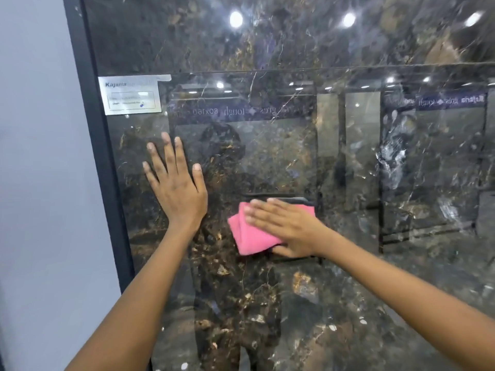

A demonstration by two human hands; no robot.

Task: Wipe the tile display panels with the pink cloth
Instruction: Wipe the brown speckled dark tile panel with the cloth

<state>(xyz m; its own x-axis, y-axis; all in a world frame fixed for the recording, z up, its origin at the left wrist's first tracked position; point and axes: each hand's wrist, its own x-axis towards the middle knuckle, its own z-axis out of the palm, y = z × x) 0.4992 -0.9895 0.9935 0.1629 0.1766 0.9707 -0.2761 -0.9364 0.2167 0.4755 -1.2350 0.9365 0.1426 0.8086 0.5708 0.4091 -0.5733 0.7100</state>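
Head view: right hand point(288, 228) flat on the pink cloth point(250, 236), fingers straight and together, pressing it against the tile panel point(308, 162). No pinch or curl, the palm does the holding. Cloth is folded; most of it shows below and past the fingertips, with a strip above the fingers.

Left hand point(175, 183) is also flat on the panel, fingers spread and straight, pointing up, holding nothing. It sits well apart from the cloth, off to the side of the right fingertips. Looks like a brace.

Handling, my read:
- Cloth is soft, light and limp. It will bunch or slide out from under a flat palm if pressure drops. Keep the palm over the folded middle, not the edge.
- Panel is polished, glossy, probably slick. Cloth should glide easily. Rigid and vertical, so it takes push fine.

Surface: dark marble-look tile with brown and white veining. Horizontal joint line point(294, 70) well above both sets of fingers. Smudge marks point(393, 156) far out beyond the right wrist side, likely not wiped yet.

Room: label sticker point(131, 95) above the left fingertips, black frame edge point(91, 129) just beyond the left little finger, plain pale wall point(34, 156) past that. Ceiling lights and showroom signage reflect in the gloss.
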